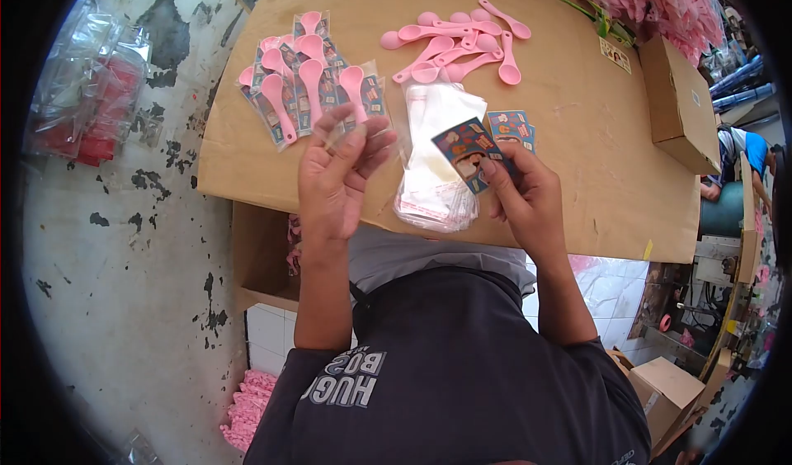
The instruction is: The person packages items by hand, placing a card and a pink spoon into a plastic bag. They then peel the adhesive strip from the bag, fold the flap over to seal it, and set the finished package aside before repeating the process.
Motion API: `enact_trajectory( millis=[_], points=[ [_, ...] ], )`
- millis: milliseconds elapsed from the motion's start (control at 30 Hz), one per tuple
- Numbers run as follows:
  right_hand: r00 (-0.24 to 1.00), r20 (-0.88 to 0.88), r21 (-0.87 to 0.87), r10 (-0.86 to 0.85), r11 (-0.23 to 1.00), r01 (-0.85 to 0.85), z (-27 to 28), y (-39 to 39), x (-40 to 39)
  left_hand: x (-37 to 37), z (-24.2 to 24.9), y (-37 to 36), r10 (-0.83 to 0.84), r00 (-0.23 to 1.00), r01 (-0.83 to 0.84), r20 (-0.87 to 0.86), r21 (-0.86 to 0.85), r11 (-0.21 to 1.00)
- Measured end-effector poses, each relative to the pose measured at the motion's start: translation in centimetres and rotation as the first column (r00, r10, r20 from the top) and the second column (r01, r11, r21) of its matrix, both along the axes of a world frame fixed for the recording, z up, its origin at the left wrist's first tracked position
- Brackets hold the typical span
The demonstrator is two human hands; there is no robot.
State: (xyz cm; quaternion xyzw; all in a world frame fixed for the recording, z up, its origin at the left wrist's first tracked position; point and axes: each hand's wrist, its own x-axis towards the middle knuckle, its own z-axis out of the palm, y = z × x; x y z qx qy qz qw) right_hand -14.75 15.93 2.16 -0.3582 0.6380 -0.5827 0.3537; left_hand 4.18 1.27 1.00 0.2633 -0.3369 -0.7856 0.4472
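Observation:
My right hand [528, 186] pinches a dark blue printed card [464, 150] between thumb and fingers, tilted over the stack of clear plastic bags [437, 188]. More printed cards [510, 122] lie on the table just beyond it. My left hand [342, 164] is raised left of the stack, thumb against its fingers. It holds a see-through piece that looks like a clear plastic bag [332, 127], its edges hard to make out. Beyond that hand lie several bagged pink spoons with cards [310, 81]. Loose pink spoons [464, 44] are heaped behind the bag stack.
The brown-covered table [594, 193] has a cardboard box [672, 106] on its right edge and a large pink pile [652, 3] at the back right. Plastic packs [91, 85] lie on the worn floor at left. Another person [755, 155] is at far right.

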Motion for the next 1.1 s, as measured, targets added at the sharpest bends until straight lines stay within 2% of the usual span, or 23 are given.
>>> enact_trajectory(
  millis=[133,200,233,300,433,533,600,700,833,900,1033,1100],
  points=[
    [0.993,-0.115,-0.011,0.016,1.000,-0.018,-0.8,0.5,-0.2,-1.4,-1.0,0.8,-0.030,0.999,0.030,-0.033,0.018,0.999],
    [0.998,0.010,-0.044,0.066,0.997,-0.066,-0.6,0.7,-0.1,-2.3,-1.5,1.2,-0.041,0.998,0.040,-0.055,-0.015,0.999],
    [0.998,0.011,-0.047,0.062,0.997,-0.062,-0.6,0.7,-0.1,-2.6,-1.4,1.4,-0.045,0.998,0.044,-0.054,-0.017,0.999],
    [0.980,0.189,-0.085,0.059,0.995,-0.043,-0.6,0.7,-0.3,-3.2,-1.1,1.8,-0.078,0.997,0.077,-0.016,-0.039,0.996],
    [0.971,0.237,-0.144,0.014,0.989,0.021,-0.9,0.3,0.0,-4.3,-0.1,2.6,-0.111,0.994,0.111,-0.010,-0.002,0.994],
    [0.983,0.186,-0.128,0.012,0.992,0.012,-1.1,0.5,-0.2,-5.0,0.2,3.0,-0.130,0.990,0.130,-0.053,0.002,0.991],
    [0.973,0.102,0.016,0.208,0.977,-0.211,-0.6,0.9,-1.1,-5.2,0.3,3.2,-0.135,0.991,0.134,-0.024,-0.019,0.991],
    [0.936,0.202,0.037,0.290,0.952,-0.303,-0.4,1.1,-2.0,-5.3,0.6,3.3,-0.199,0.980,0.198,-0.017,-0.062,0.978],
    [0.917,0.313,-0.073,0.249,0.969,-0.238,-0.1,0.9,-2.3,-5.4,0.4,3.6,-0.229,0.973,0.226,-0.011,-0.111,0.968],
    [0.895,0.421,-0.125,0.148,0.987,-0.105,-0.7,0.8,-2.3,-5.9,0.6,3.9,-0.169,0.986,0.166,-0.012,-0.140,0.976],
    [0.881,0.451,-0.137,0.141,0.987,-0.088,-1.1,0.3,-1.9,-6.1,-0.3,4.4,-0.173,0.984,0.177,0.038,-0.207,0.962],
    [0.921,0.369,-0.229,0.125,0.973,-0.040,-0.8,-0.2,-1.0,-6.4,-0.1,5.3,-0.230,0.973,0.229,0.008,-0.158,0.961]
  ],
)
